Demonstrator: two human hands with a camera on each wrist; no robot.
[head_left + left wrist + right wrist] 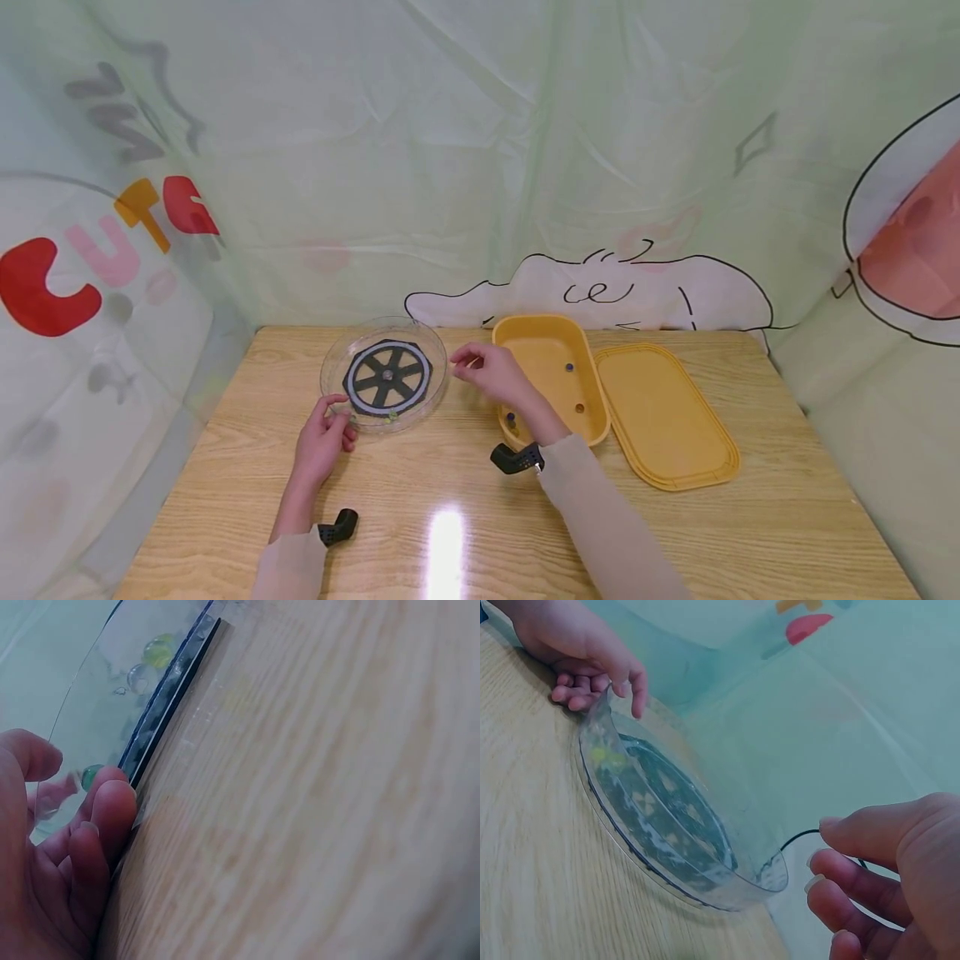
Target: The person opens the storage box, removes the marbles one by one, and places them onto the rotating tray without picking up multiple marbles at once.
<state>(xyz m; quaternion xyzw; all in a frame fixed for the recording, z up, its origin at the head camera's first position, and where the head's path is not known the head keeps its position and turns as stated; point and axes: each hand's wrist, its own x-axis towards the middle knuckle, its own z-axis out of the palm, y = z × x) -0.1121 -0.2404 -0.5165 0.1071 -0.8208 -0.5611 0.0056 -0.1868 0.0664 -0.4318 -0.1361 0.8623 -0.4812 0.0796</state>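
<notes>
A round clear plastic dish point(437, 398) stands at the back left of the table, with a black spoked wheel shape point(373, 367) at its base. My left hand point(322, 442) holds the dish's near-left rim, one finger over the wall and the others curled outside it. Green-yellow marbles point(392, 415) lie inside; the left wrist view shows a yellow one point(159, 651), a clear one point(140, 678) and a green one point(91, 777) by the fingertips. Just right of the dish hovers my right hand point(491, 372), fingers loosely bent, thumb apart, holding nothing.
A yellow-orange tub point(604, 421) stands under and beside the right forearm, with a blue marble point(569, 367), a brown marble point(580, 408) and a dark marble point(511, 417) inside. Its matching lid point(667, 417) lies flat to the right. A printed curtain point(480, 167) borders the table.
</notes>
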